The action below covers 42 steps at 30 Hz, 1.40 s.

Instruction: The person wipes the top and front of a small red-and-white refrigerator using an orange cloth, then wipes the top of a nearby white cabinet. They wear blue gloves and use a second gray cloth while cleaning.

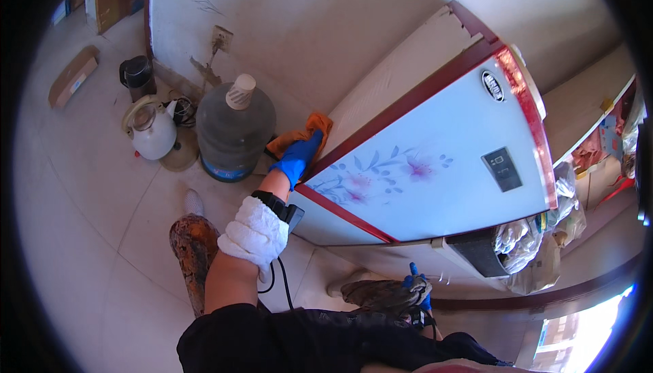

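Observation:
My left hand (302, 156), in a blue glove, presses an orange cloth (319, 122) against the lower side of a tall refrigerator (408, 169) with red trim and a floral front. Close to the body, at the lower right, my right hand (419, 286) wears a blue glove and holds a bunched grey-brown cloth (380, 294), one finger sticking out. A large clear water bottle (234, 128) with a paper cup (241, 91) upside down on top stands just left of my left hand. A white towel-like wrap and a black strap with a device circle my left forearm.
A white kettle (153, 133), a dark-lidded pitcher (138, 74) and tangled cords lie by the wall beneath a socket (222, 39). An open cardboard box (75, 76) is on the tiled floor. Plastic bags (541, 250) bulge beyond the refrigerator, near shelves. A black cable hangs beside my left arm.

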Available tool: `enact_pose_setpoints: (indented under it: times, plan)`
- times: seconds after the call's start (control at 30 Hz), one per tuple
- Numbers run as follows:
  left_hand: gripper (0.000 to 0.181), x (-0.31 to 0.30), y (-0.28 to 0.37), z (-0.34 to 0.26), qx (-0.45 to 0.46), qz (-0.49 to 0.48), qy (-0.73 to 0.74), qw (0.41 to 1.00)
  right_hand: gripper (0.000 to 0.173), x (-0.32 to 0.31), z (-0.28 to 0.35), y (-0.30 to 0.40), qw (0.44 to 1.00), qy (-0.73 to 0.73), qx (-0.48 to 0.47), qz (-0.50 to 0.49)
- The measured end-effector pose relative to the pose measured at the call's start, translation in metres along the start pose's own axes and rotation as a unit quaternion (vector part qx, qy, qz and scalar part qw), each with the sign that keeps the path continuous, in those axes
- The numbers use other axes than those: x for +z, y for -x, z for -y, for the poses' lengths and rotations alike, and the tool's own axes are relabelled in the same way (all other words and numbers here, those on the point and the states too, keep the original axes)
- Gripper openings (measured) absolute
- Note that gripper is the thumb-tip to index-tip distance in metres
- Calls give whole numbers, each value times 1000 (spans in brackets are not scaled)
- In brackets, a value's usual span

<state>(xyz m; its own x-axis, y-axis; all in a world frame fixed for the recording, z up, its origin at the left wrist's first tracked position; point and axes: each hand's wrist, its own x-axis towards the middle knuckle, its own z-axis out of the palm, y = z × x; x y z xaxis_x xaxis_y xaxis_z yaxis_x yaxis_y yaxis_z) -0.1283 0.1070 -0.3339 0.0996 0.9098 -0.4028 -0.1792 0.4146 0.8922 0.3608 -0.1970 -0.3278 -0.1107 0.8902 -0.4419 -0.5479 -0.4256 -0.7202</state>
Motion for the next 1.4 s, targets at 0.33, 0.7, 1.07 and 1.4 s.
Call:
enact_pose_setpoints:
  times: [0.33,0.7,1.07,1.4]
  plan:
    - [49,43,27,-206,285,128,45,949,56,-4,-4,-5,861,505,-55,-28]
    - [73,34,27,-312,391,238,-113,882,59,21,-5,18,757,645,-94,-39]
    - [59,-17,-19,-54,40,171,103,979,54,26,-4,22,874,474,-83,-75]
    - [39,-42,70,63,-3,39,120,992,50,10,-16,24,1000,-16,-22,1]
